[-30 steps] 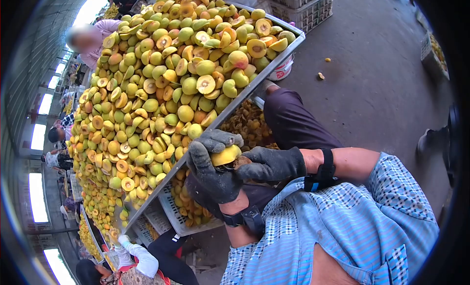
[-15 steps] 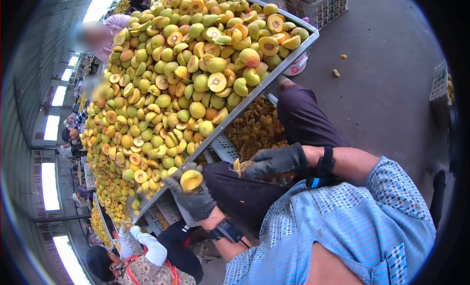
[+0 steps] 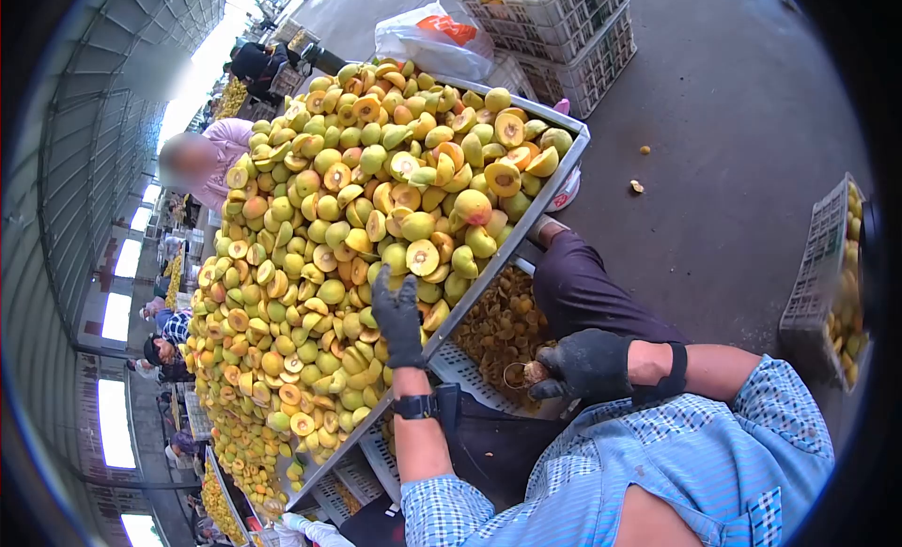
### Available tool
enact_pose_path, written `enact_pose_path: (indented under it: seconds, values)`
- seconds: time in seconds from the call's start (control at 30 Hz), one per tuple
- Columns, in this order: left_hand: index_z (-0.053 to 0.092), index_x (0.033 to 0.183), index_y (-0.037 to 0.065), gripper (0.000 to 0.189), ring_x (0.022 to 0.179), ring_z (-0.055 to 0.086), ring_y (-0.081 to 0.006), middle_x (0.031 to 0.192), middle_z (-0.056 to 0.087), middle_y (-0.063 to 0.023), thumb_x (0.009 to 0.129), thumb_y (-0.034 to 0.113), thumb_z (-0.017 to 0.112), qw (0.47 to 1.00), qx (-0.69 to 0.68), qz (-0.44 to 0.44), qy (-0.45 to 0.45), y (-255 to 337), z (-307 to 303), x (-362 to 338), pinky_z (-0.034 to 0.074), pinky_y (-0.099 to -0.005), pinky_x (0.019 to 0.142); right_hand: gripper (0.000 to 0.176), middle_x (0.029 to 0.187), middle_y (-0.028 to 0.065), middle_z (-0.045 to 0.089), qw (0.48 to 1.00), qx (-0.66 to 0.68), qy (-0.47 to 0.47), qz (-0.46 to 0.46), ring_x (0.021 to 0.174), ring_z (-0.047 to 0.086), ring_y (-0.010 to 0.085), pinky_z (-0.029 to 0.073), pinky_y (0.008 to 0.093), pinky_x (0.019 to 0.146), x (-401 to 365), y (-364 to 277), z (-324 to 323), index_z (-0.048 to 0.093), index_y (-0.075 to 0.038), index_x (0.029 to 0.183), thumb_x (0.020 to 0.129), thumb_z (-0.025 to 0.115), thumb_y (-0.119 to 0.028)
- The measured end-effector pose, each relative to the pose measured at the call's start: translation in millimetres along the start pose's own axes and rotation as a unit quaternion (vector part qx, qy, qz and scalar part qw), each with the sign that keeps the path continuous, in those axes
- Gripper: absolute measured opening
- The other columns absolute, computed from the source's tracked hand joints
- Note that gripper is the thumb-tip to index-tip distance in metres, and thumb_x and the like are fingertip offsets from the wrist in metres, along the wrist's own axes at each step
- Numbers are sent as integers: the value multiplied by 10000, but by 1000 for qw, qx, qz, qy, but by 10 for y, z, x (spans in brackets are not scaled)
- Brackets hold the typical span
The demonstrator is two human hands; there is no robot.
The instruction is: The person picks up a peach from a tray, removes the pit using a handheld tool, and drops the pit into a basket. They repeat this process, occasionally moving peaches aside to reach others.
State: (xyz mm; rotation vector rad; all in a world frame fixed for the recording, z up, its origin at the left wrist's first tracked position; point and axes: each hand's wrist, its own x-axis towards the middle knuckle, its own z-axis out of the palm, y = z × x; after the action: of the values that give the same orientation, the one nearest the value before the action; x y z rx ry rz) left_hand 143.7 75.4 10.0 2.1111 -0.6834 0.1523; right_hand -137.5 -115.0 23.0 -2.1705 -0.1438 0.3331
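Change shows most at your left hand [image 3: 399, 314]: the yellow fruit half cupped there a moment ago is gone from it, and the hand now reaches out over the heaped fruit [image 3: 348, 256], fingers parted. Whether it touches a piece cannot be told. The heap spreads from nine to one o'clock around that glove, inside the table's metal rim [image 3: 505, 238]. Your right hand [image 3: 587, 364] stays wrapped round a looped tool [image 3: 534, 372], with scraps [image 3: 498, 326] at eleven o'clock from it. So one hand appears freed for fruit, the other equipped.
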Motion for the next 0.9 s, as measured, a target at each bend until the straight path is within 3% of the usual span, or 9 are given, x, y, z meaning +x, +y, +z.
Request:
enact_pose_path:
  seconds: [0.1,0.17,0.3,0.37,0.4,0.53,0.63,0.73,0.9]
  values:
    - [548,1393,-3,637,1263,560,-406,1411,528,-273,850,202,811,950,288,117,-19,-29,537,178,473,-456,1051,492,848,239,681,999,-16,10,31,824,659,451,516,528,743,-119,-10,-139,645,-19,1039,966,626,-505]
    - [540,1401,11,702,1230,565,-398,1379,523,-257,795,182,852,956,284,73,-2,-6,615,166,492,-452,1020,494,836,240,676,999,9,35,38,809,655,453,506,535,738,-170,21,-154,636,-12,1028,964,633,-501]
    - [651,1203,-21,484,1012,643,-259,1178,582,-129,764,32,846,996,4,-74,-47,-281,219,170,542,-378,917,478,817,245,665,996,66,7,58,802,652,452,494,533,722,-116,-142,-280,619,-17,1023,963,647,-491]
    - [658,1164,-20,430,992,640,-227,1112,589,-84,769,-5,827,984,-152,-87,-27,-159,141,-11,544,-361,911,433,793,234,679,994,83,69,-11,794,682,419,514,507,720,-44,-175,-213,616,-27,1003,980,606,-459]
    - [661,1159,-19,396,993,641,-205,1091,612,-58,787,-35,796,999,-43,16,-9,-39,92,-125,547,-343,911,432,788,239,669,994,66,86,-33,768,666,436,509,517,693,26,-162,-132,616,-30,1001,976,611,-461]
    - [644,1233,-22,399,1097,643,-209,1234,646,-93,843,-70,711,960,-262,-99,-19,151,-5,-487,542,-338,980,449,796,241,671,991,51,111,-61,754,657,447,503,522,670,105,-180,16,612,-28,1010,968,619,-475]
    - [596,1301,-45,429,1109,646,-233,1194,639,-107,880,-7,668,922,-378,-78,0,660,-50,-834,541,-343,985,435,793,241,667,988,64,126,-62,755,656,449,498,535,664,62,-176,77,599,-32,1024,955,644,-458]
    - [570,1335,-24,401,1226,628,-319,1337,586,-142,942,31,632,923,-384,-40,7,1024,-38,-1093,538,-393,1032,428,709,204,614,973,79,186,-112,676,638,430,479,509,597,96,-156,122,563,-54,983,929,711,-453]
    - [603,1310,14,441,1142,654,-264,1290,630,-130,896,52,748,938,-340,-37,58,1127,-46,-1413,541,-395,1015,331,723,213,626,970,109,161,-148,716,634,441,469,529,614,100,-374,76,568,-49,1000,959,669,-361]
